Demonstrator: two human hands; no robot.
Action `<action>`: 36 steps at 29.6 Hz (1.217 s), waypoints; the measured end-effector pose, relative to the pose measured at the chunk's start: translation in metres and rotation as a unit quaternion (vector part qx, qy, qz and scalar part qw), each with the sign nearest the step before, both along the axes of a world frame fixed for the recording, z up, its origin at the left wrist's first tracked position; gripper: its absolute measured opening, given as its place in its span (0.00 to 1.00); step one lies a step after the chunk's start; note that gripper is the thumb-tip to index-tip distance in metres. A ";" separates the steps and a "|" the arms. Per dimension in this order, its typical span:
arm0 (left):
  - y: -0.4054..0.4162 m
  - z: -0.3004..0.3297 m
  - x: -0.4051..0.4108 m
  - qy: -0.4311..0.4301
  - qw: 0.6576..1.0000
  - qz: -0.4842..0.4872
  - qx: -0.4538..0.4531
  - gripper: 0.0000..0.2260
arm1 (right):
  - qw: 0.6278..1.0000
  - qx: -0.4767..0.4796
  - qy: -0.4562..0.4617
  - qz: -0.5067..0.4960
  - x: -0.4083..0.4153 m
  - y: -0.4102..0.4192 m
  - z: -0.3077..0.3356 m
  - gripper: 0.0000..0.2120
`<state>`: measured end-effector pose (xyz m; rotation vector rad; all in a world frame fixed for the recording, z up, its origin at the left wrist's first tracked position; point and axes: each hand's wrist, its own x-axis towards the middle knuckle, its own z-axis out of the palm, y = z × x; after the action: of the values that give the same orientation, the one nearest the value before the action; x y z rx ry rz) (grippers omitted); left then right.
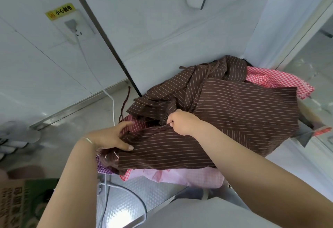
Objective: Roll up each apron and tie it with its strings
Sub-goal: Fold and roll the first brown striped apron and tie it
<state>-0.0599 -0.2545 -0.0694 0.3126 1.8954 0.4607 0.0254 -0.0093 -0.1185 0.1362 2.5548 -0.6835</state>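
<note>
At centre frame a brown striped apron (225, 119) lies crumpled on top of a heap of aprons, with a red checked apron (281, 82) showing at the upper right and a pale pink apron (180, 175) under its lower edge, all on a metal bench (126, 197). The left hand (111, 136) lies with thumb and fingers spread on the brown cloth's left edge, while the right hand (182, 121) has its grip pinched on a fold near the middle. In the upper left a grey plug (71, 25) sits in a wall socket under a yellow warning label (60, 11), and its white cable (100, 83) runs down toward the heap.
</note>
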 end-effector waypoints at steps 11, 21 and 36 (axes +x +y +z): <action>-0.008 -0.024 -0.008 0.397 0.874 0.019 -0.282 0.12 | 0.994 0.004 0.104 -0.044 0.014 -0.003 -0.023 0.17; 0.091 -0.054 0.053 0.600 0.766 -0.021 0.231 0.02 | 0.951 0.064 0.262 -0.153 0.034 0.039 -0.020 0.12; 0.077 -0.061 0.022 0.243 0.967 -0.063 0.044 0.11 | 0.982 0.069 0.170 -0.036 0.015 0.084 -0.029 0.09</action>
<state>-0.0374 -0.1779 -0.1303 0.6485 2.3154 0.4064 0.0409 0.0748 -0.1471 0.1709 2.9401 -0.5995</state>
